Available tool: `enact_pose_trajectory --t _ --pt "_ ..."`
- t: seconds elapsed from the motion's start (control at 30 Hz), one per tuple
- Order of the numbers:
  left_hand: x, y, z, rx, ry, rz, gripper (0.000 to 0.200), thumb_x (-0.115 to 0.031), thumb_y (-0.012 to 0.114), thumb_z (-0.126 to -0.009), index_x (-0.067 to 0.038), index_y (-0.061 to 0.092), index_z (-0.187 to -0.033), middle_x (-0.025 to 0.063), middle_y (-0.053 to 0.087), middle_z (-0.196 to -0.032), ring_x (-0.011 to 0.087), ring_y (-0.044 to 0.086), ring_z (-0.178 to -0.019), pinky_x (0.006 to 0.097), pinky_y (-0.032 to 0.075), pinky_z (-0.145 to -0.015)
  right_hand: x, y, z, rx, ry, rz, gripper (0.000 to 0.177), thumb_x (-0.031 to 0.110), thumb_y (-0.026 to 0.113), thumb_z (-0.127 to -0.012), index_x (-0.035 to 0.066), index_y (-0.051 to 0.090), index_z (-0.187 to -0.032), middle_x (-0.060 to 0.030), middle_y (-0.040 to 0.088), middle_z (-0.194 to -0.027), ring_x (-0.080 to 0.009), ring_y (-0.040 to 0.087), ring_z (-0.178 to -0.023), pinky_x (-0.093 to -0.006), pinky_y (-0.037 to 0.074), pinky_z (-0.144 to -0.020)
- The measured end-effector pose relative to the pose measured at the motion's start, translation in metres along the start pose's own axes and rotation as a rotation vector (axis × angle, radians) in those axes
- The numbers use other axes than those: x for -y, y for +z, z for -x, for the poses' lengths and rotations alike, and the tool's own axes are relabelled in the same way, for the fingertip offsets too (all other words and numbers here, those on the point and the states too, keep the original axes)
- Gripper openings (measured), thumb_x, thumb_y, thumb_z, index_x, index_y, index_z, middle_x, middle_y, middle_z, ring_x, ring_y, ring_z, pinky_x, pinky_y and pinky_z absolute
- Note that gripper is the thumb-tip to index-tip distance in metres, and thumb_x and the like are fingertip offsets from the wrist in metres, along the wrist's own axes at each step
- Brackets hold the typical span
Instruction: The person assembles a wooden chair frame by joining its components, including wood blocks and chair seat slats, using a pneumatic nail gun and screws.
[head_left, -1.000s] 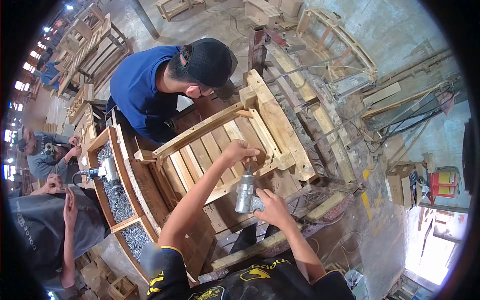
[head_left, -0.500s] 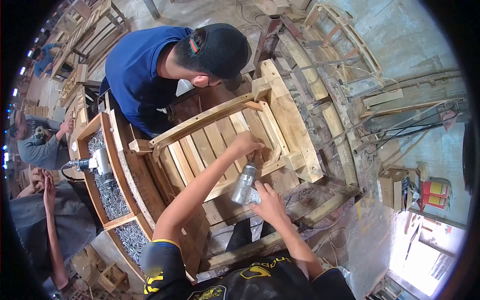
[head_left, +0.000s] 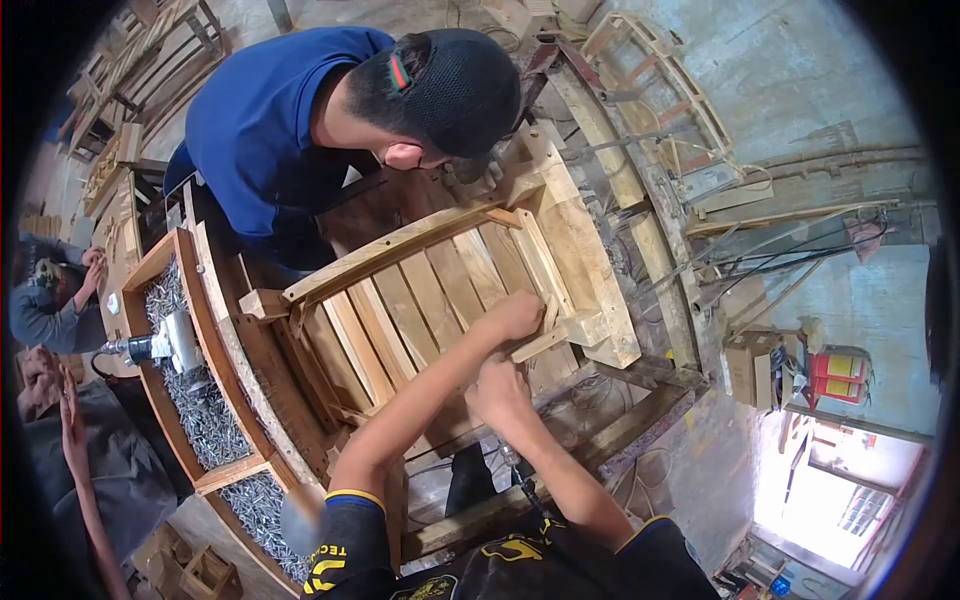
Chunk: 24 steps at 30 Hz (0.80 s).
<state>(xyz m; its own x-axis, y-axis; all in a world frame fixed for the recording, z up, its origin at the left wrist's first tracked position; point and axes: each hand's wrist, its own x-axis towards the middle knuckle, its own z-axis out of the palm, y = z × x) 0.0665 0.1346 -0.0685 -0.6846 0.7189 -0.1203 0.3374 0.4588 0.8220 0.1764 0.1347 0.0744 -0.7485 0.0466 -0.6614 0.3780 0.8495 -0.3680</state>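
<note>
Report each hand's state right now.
Left hand: fingers bent over the wooden frame; whether it pinches anything cannot be told.
Right hand: fingers mostly hidden; open or closed cannot be told.

Yellow letters reading "TECH" marked the wearer's black left sleeve; the chest lettering was unclear.

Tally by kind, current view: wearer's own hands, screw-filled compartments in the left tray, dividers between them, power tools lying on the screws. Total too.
Wearer's hands (left hand, right hand): 2
Visible screw compartments (upper compartment, lower compartment): 2
Divider: 1
Power tool on the screws: 1
Total: 6
</note>
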Motion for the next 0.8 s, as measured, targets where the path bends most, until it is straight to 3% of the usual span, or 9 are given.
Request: enact_pose_trajectory --t 0.23,0.33,0.43,0.63,0.73,0.8 --pt "-0.004 -0.010 0.006 -0.085 0.102 0.061 0.020 -0.012 0.054 -0.082 0.005 0.066 -0.078 0.0270 0.064 -0.079 0.0447 0.062 -0.074 0.0493 0.051 -0.071 0.012 0.002 0.003 -0.070 0.045 0.066 0.062 0.015 0.070 -0.077 -0.020 0.042 -0.120 -0.0369 0.052 -0.116 -0.0467 0.061 -0.102 -0.0489 0.052 -0.089" --pt "-0.006 -0.013 0.006 -0.031 0.068 0.038 0.026 -0.014 0.052 -0.082 0.005 0.068 -0.081 0.0283 0.065 -0.084 0.0449 0.065 -0.081 0.0491 0.053 -0.077 0.015 0.004 0.004 -0.095 0.048 0.087 0.063 0.014 0.070 -0.077 -0.020 0.042 -0.120 -0.0368 0.051 -0.118 -0.0464 0.061 -0.102 -0.0486 0.052 -0.089" --pt "-0.005 -0.010 0.007 -0.090 0.122 0.036 0.022 -0.013 0.053 -0.083 0.004 0.065 -0.076 0.0263 0.064 -0.078 0.0446 0.062 -0.074 0.0492 0.051 -0.071 0.012 0.007 0.001 -0.090 0.068 0.088 0.061 0.014 0.071 -0.076 -0.018 0.044 -0.120 -0.0372 0.050 -0.119 -0.0458 0.061 -0.103 -0.0479 0.052 -0.088" --pt "-0.018 -0.020 0.007 -0.129 0.039 -0.047 0.026 -0.019 0.055 -0.084 0.003 0.067 -0.081 0.0246 0.064 -0.081 0.0440 0.062 -0.077 0.0495 0.050 -0.072 0.003 0.001 -0.011 -0.022 0.087 0.049 0.049 0.020 0.074 -0.077 -0.008 0.057 -0.113 -0.0365 0.052 -0.118 -0.0457 0.061 -0.102 -0.0476 0.052 -0.088" --pt "-0.019 -0.064 0.057 -0.318 0.063 0.026 0.028 -0.024 0.058 -0.083 0.001 0.069 -0.085 0.0215 0.063 -0.083 0.0406 0.060 -0.082 0.0478 0.049 -0.075 0.006 0.004 -0.008 -0.158 0.104 0.051 0.048 0.023 0.074 -0.078 -0.008 0.058 -0.111 -0.0352 0.055 -0.116 -0.0454 0.061 -0.103 -0.0475 0.052 -0.089" --pt "-0.001 -0.060 0.099 -0.404 -0.059 0.109 0.029 -0.027 0.059 -0.082 0.000 0.069 -0.087 0.0192 0.063 -0.083 0.0385 0.059 -0.083 0.0452 0.048 -0.075 0.011 -0.001 -0.006 -0.161 0.090 0.029 0.050 0.024 0.072 -0.078 -0.010 0.057 -0.110 -0.0354 0.058 -0.109 -0.0465 0.061 -0.102 -0.0482 0.051 -0.089"
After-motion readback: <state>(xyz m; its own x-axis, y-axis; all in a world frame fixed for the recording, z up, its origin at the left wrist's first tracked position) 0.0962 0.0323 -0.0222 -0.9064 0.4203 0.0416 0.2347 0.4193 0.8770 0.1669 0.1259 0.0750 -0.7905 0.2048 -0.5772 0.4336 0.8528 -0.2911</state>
